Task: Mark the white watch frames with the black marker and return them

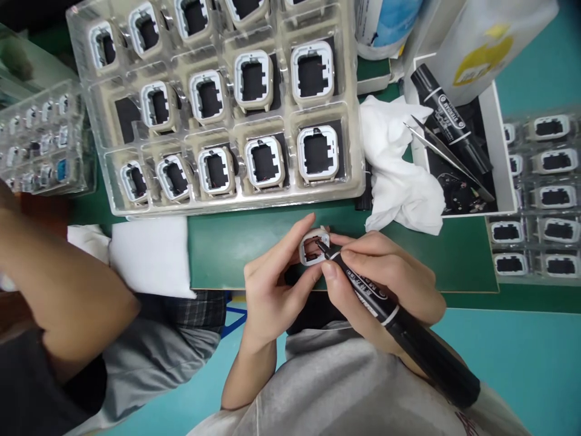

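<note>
Between the thumb and fingers of my left hand (272, 281) is a small white, rounded-square watch case (307, 257) with an open middle. My right hand (385, 275) grips a black marker pen (374, 297) like a writing tool. The pen's tip reaches to the inner edge of the case, near its upper right; whether it touches cannot be made out. Just beyond my hands, a clear plastic tray (236, 204) bears rows of similar cases, such as this one (264, 162) in the nearest row. One compartment (124, 118) at the left shows only its dark floor.
Crumpled white tissue (399, 175) lies right of the tray. A white box (503, 145) holds another marker (449, 118), tweezers (447, 154) and small dark parts. Bottles (490, 48) stand behind it. More trays lie at both sides. A co-worker's arm (63, 284) reaches in at left beside folded white cloth (149, 254).
</note>
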Available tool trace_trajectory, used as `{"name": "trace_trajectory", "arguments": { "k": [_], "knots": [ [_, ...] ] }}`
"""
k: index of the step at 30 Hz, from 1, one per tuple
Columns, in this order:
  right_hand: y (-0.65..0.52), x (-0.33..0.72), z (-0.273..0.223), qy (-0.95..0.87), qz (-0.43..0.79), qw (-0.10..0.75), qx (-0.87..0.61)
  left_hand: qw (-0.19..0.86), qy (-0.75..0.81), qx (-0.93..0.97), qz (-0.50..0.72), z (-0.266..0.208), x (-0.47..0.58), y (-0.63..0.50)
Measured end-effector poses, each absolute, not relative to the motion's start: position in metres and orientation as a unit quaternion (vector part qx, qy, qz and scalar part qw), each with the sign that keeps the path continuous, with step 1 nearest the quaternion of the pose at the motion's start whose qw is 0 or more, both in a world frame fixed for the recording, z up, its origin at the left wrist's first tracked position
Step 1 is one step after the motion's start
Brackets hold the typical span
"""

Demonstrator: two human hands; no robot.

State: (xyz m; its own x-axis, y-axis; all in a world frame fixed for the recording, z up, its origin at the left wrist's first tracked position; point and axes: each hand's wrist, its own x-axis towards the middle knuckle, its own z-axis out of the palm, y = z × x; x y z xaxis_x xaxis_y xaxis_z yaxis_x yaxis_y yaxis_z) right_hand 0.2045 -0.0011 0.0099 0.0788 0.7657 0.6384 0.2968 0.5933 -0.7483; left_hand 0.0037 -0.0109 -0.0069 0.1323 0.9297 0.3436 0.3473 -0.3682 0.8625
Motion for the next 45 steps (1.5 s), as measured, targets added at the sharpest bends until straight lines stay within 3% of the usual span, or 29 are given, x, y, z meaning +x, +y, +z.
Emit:
{"name": "trace_trajectory", "arguments": {
  "k": [13, 45],
  "knots": [
    [-0.0021, 0.2065, 0.0105, -0.654, 0.199, 0.6, -0.415, 0.259, 0.466, 0.706, 0.465, -0.0075, 0.0093, -0.0119],
    [-0.0034, 0.2057, 0.0113, -0.639, 0.222, 0.603, -0.423, 0.276, 0.465, 0.693, 0.477, -0.0071, 0.0106, -0.0129]
  ]
}}
